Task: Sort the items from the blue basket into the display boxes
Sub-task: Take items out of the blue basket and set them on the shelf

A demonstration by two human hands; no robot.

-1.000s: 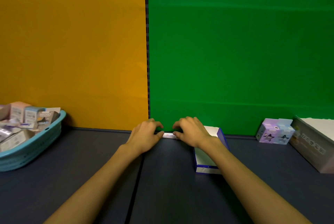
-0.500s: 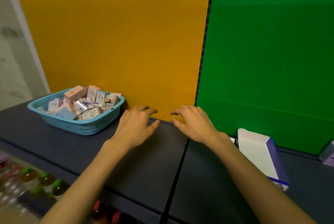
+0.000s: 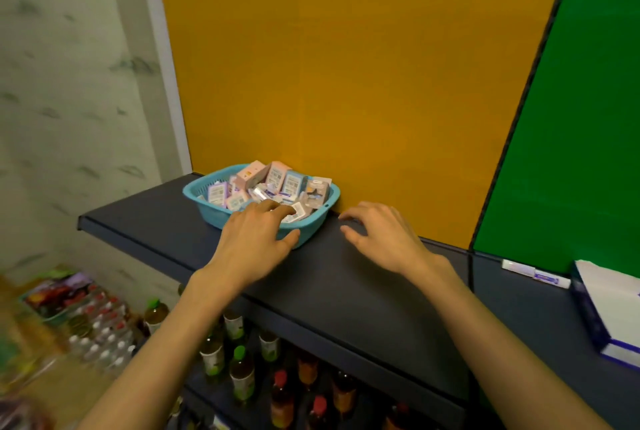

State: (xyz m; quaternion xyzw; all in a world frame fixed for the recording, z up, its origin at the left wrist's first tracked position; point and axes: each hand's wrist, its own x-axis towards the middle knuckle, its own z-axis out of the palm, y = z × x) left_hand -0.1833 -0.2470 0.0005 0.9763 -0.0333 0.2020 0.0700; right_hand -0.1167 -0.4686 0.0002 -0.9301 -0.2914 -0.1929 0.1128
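— Where's the blue basket (image 3: 313,221) from my hands?

— At the shelf's (image 3: 346,284) left end, against the orange panel, heaped with small boxes (image 3: 277,183). My left hand (image 3: 254,239) is nearer, over its near rim, fingers loose and empty. My right hand (image 3: 381,239) hovers just right of it, spread, gripping nothing.

— Display box?

— One white display box (image 3: 609,305) sits far right.

1. Basket (image 3: 313,227): blue plastic, slotted walls, upright on the dark shelf against the orange panel, left of centre.
2. Items (image 3: 277,183): small pastel cartons and packets heaped in the basket, some on end, some tilted.
3. Display box (image 3: 609,305): white with blue edges, open, at the shelf's far right, cut off by the frame.
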